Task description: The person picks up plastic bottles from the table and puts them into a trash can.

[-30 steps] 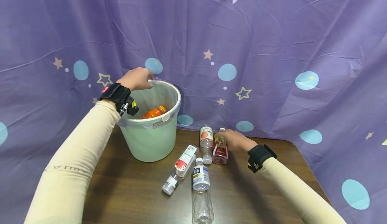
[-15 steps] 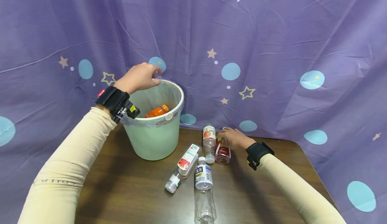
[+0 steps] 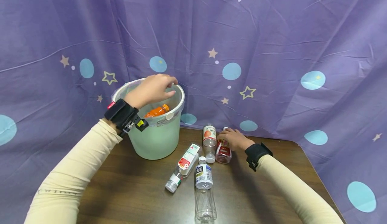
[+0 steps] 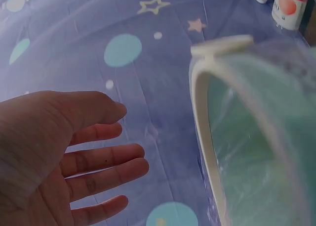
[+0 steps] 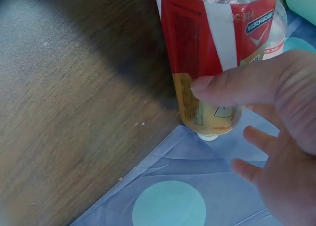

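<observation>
My left hand (image 3: 154,88) hovers over the pale green bin (image 3: 155,143) in the head view, holding nothing. In the left wrist view its fingers (image 4: 111,159) are spread and relaxed beside the bin's white rim (image 4: 200,117). Inside the bin lies an orange bottle (image 3: 157,111). On the right, my right hand (image 3: 235,138) grips a red-labelled plastic bottle (image 3: 223,155) lying on the table. The right wrist view shows the thumb (image 5: 217,87) across its label; part of the fingers is hidden behind it. A peach-labelled bottle (image 3: 210,141) lies just left of it.
Nearer on the brown table (image 3: 145,193) lie a square clear bottle (image 3: 187,158) and a clear bottle with a white and dark label (image 3: 203,177). A purple curtain (image 3: 272,32) hangs directly behind the table and bin.
The left hand has moved to the right, over the bin's opening. My right hand stays at the red-labelled bottle. The head view has shifted slightly.
</observation>
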A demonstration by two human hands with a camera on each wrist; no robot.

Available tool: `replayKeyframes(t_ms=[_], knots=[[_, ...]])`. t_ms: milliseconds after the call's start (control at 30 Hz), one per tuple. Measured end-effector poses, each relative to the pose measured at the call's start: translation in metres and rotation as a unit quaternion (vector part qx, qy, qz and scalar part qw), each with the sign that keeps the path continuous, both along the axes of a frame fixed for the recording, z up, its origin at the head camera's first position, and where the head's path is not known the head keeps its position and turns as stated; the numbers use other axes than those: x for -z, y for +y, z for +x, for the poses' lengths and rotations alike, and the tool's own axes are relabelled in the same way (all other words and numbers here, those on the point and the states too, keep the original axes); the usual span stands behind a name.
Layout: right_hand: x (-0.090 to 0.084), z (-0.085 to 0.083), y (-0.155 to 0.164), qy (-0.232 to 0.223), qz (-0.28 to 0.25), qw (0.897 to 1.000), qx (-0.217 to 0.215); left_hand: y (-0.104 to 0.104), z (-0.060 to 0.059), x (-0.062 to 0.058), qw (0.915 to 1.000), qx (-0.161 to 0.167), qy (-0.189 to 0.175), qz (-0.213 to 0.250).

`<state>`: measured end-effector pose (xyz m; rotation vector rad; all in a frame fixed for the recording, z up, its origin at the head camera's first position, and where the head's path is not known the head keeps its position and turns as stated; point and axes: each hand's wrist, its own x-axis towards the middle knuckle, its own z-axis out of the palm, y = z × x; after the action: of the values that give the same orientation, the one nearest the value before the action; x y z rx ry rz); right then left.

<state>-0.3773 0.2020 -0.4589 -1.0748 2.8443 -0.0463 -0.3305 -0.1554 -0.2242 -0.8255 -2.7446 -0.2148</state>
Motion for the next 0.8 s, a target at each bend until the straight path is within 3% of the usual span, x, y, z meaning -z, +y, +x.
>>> replayKeyframes(t_ms=[167,533,800], knots=[[0.000,0.004,0.005,0.010,0.002,1.000,0.006,0.011,0.005,0.006,0.9997,0.023,-0.004,0.002],[0.004,0.008,0.017,-0.006,0.029,0.999,0.030,0.027,0.018,0.015,0.9980,0.058,0.026,-0.002],[0.017,0.016,0.031,-0.043,0.052,0.996,0.063,0.043,0.029,0.024,0.9960,0.082,0.034,-0.002]])
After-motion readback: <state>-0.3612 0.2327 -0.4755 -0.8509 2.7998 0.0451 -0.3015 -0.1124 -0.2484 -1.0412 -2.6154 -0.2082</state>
